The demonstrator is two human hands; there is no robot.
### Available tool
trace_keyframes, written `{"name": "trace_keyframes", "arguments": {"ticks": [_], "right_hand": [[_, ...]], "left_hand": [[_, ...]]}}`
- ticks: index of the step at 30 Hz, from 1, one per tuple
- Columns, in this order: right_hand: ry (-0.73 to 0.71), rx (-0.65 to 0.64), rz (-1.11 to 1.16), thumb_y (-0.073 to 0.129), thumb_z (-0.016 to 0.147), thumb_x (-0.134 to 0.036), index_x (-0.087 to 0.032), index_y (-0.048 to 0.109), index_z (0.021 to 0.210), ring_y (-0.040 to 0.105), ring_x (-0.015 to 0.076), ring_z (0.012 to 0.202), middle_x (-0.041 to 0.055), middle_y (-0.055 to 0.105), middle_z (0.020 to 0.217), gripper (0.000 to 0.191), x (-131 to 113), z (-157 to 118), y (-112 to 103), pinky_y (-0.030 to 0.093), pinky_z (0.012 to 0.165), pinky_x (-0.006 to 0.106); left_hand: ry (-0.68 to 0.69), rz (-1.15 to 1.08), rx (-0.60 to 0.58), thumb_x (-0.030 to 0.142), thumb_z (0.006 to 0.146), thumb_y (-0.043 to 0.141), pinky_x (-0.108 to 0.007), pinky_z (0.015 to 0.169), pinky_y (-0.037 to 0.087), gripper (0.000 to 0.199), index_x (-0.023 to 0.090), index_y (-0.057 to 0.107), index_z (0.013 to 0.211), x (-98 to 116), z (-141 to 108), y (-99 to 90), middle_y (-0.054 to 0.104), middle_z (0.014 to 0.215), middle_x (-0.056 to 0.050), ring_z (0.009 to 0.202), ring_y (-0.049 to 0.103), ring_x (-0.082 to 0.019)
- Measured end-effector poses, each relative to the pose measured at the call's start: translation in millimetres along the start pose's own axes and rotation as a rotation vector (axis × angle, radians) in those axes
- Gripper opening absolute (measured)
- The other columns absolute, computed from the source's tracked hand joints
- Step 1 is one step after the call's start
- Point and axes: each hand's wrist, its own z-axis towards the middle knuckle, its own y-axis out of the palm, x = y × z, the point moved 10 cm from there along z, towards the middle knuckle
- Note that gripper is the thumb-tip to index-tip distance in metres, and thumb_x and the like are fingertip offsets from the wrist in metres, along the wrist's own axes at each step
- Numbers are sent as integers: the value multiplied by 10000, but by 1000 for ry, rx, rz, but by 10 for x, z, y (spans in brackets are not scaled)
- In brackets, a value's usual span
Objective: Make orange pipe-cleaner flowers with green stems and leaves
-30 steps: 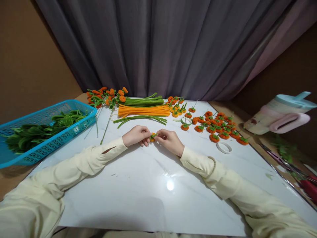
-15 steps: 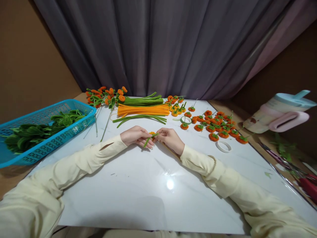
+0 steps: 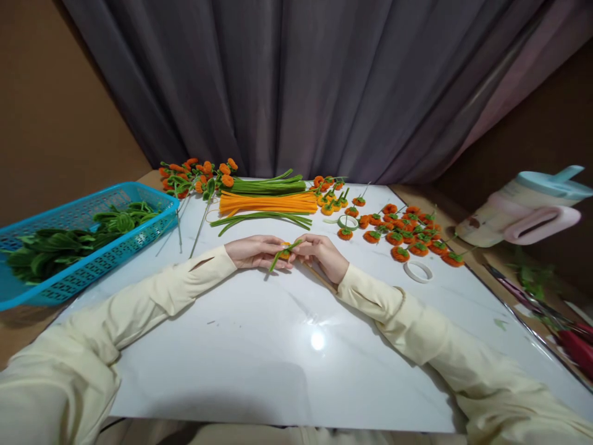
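Over the middle of the white tabletop, my left hand (image 3: 254, 250) is closed around a small orange-yellow fuzzy pipe-cleaner flower (image 3: 285, 254). A short green pipe cleaner (image 3: 276, 261) lies across that flower, its lower end sticking out past my left fingers. My right hand (image 3: 328, 258) meets the left one and pinches the upper end of the green pipe cleaner. Below the right palm runs a thin tan stick (image 3: 319, 278); whether the fingers grip it is hidden. Just beyond my hands lie loose green pipe cleaners (image 3: 264, 217) and a bundle of orange pipe cleaners (image 3: 269, 203).
A blue basket (image 3: 111, 250) of green leaves stands at left. Finished orange flowers (image 3: 227, 180) lie behind it. Many orange flower heads (image 3: 401, 238) and tape rolls, one white (image 3: 418, 272), are at right. A lidded cup (image 3: 519, 210) and scissors (image 3: 514, 287) sit by the right edge.
My left fingers have come closer under the flower and the right hand has turned slightly. The green pipe cleaner now lies more squarely across the flower.
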Motion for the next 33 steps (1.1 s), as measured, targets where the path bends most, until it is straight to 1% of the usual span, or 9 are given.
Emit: {"name": "trace_keyframes", "arguments": {"ticks": [3, 8, 12, 15, 20, 24, 27, 30, 33], "right_hand": [[-26, -17, 15, 661, 583, -209, -126, 556, 660, 436, 66, 443, -2, 592, 536, 155, -15, -4, 34, 275, 412, 182], [-155, -17, -71, 645, 646, -293, -145, 561, 778, 396, 67, 408, -20, 561, 593, 216, -85, -20, 42, 291, 368, 198], [-434, 48, -401, 615, 698, -257, -149, 597, 789, 489, 98, 574, 20, 565, 744, 143, -334, -131, 46, 379, 458, 206], [-630, 74, -635, 566, 755, -203, -156, 606, 777, 511, 111, 643, 35, 572, 770, 65, -499, -259, 130, 396, 505, 208], [-835, 58, -780, 475, 833, -159, -158, 595, 781, 518, 116, 659, 49, 585, 761, 131, -612, -386, 255, 421, 571, 227], [-893, 38, -860, 453, 855, -156, -159, 600, 815, 543, 127, 718, 62, 597, 803, 153, -646, -402, 306, 445, 636, 241], [-876, 19, -847, 474, 847, -163, -156, 597, 838, 538, 120, 685, 63, 603, 814, 124, -672, -379, 268, 432, 551, 216], [-911, 28, -882, 473, 848, -173, -154, 593, 876, 545, 125, 696, 78, 609, 853, 125, -694, -390, 212, 428, 522, 218], [-1031, 27, -1070, 451, 864, -188, -159, 588, 924, 559, 146, 771, 88, 619, 883, 153, -671, -453, 256, 453, 615, 252]], "left_hand": [[63, -43, -54, 143, 800, 597, -280, 886, 480, 189, 60, 588, 969, 32, 22, 37, 655, 974, -159, 944, 630, -234], [104, -62, -29, 56, 814, 517, -258, 880, 490, 172, 31, 620, 949, 65, 35, -13, 639, 1027, -177, 931, 635, -228], [92, -55, -19, 55, 806, 521, -238, 851, 508, 182, 22, 640, 941, 69, 25, -14, 650, 999, -174, 900, 646, -220], [78, -23, 8, 55, 788, 545, -195, 799, 524, 189, 27, 648, 943, 64, 9, -8, 663, 960, -165, 865, 657, -207], [94, -15, 91, 27, 773, 531, -195, 773, 533, 163, 24, 645, 890, 65, -18, -18, 676, 883, -160, 816, 668, -204], [112, -19, 95, 16, 767, 520, -191, 762, 531, 147, 28, 632, 860, 72, -17, -16, 680, 840, -145, 800, 670, -200], [112, -32, 48, 38, 788, 505, -207, 756, 534, 174, 11, 617, 919, 80, -8, 5, 673, 877, -171, 808, 668, -211], [90, -39, 39, 52, 817, 470, -190, 663, 546, 213, -4, 592, 983, 71, 1, -11, 673, 854, -188, 749, 675, -198], [80, -28, 57, 47, 823, 463, -153, 545, 533, 221, 5, 577, 1008, 71, 5, -34, 678, 803, -169, 644, 671, -164]]}}
